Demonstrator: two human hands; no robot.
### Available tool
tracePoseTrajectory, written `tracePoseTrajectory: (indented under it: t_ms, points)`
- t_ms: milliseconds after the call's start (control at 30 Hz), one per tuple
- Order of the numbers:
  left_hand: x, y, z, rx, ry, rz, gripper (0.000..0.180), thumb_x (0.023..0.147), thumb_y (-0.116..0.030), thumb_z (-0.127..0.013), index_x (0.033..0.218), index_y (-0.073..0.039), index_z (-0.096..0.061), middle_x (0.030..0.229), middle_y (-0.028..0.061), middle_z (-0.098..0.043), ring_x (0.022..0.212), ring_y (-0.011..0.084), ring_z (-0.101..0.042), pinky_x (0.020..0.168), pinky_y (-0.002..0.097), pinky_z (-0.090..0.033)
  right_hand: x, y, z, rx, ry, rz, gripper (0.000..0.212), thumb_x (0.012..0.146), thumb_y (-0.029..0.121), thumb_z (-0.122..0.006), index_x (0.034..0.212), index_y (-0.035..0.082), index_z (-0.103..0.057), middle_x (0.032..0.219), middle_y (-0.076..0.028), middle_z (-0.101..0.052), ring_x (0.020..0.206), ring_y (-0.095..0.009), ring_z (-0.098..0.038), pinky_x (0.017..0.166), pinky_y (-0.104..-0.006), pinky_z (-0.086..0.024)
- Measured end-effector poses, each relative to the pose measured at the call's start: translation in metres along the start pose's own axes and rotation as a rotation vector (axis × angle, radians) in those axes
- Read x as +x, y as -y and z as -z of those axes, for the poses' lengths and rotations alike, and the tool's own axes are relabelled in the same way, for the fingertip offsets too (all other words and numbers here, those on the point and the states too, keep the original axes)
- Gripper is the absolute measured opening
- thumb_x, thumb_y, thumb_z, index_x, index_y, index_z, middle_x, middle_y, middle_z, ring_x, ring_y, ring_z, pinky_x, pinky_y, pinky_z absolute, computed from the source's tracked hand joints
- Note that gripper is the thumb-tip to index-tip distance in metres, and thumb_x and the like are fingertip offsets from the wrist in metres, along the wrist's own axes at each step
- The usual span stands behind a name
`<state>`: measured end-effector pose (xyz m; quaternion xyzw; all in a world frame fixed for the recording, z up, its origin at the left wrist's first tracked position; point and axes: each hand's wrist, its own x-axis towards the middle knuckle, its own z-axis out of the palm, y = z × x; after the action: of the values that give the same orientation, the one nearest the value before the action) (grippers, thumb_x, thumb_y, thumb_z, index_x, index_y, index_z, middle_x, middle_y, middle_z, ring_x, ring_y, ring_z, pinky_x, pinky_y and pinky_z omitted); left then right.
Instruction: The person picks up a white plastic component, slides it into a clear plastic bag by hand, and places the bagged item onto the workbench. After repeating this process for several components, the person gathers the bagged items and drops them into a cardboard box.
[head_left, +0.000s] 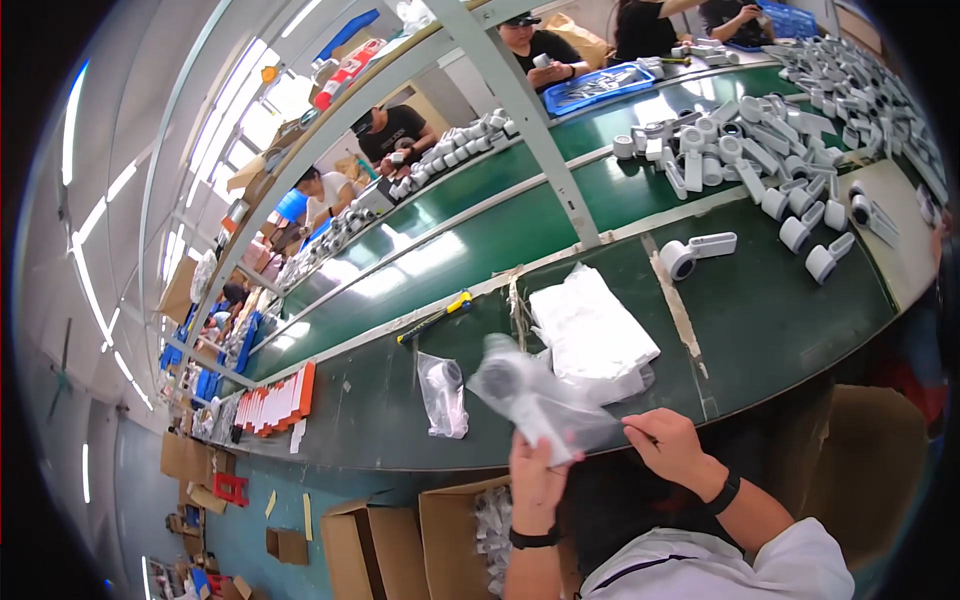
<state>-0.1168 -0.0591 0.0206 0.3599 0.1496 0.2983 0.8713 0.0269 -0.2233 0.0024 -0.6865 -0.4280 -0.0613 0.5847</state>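
My left hand [538, 482] is closed around the handle of a white handheld device with a round, dark-ringed head [508, 372]. A clear plastic bag [588, 424] surrounds the device, slightly blurred. At the bag's edge, my right hand [666, 446] has its thumb and fingers pinched together on the film. Just beyond lies a stack of white plastic bags [590, 325]. To the left, another bagged device [442, 392] rests flat on the dark green table [380, 430]. A yellow and black cutter knife [436, 317] sits farther back.
Loose unbagged devices [740, 150] are heaped at the far right; one [695, 254] lies nearer. A metal post [530, 130] rises beyond the table. Orange and white cards [278, 402] lie left. Below, a cardboard box [450, 535] holds bagged devices. People work across the green conveyor [420, 245].
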Motion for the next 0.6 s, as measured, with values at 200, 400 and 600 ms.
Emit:
tracePoseTrajectory:
  t_ms: [200,400,600]
  points:
    - [0.01,-0.091,0.098,0.665,-0.781,-0.515,0.04,0.093,-0.005,-0.059,0.13,-0.001,-0.045,0.121,0.0146,-0.055,0.096,0.0235,-0.062,0.069,0.036,-0.059,-0.01,-0.039,0.008,0.051,0.002,-0.357,0.011,0.087,0.013,-0.068,0.089,0.002,-0.07,0.075,-0.013,-0.066,0.059,-0.023,-0.061,0.056,-0.0304,-0.048]
    - [0.036,-0.127,0.198,1.107,-1.004,-0.471,0.042,0.092,-0.007,-0.059,0.13,0.004,-0.044,0.126,0.0185,-0.053,0.114,0.0286,-0.054,0.097,0.0371,-0.043,-0.009,-0.046,-0.001,-0.156,-0.049,-0.186,0.011,0.084,0.015,-0.069,0.079,0.005,-0.069,0.067,-0.008,-0.062,0.058,-0.024,-0.061,0.054,-0.0336,-0.047]
    - [0.066,-0.104,0.217,1.397,-0.993,-0.514,0.048,0.088,-0.014,-0.065,0.129,0.002,-0.046,0.124,0.022,-0.054,0.116,0.035,-0.052,0.101,0.0408,-0.039,-0.01,-0.045,0.002,-0.164,-0.059,-0.189,0.01,0.082,0.016,-0.07,0.077,0.007,-0.069,0.067,-0.008,-0.063,0.059,-0.026,-0.061,0.054,-0.0356,-0.048]
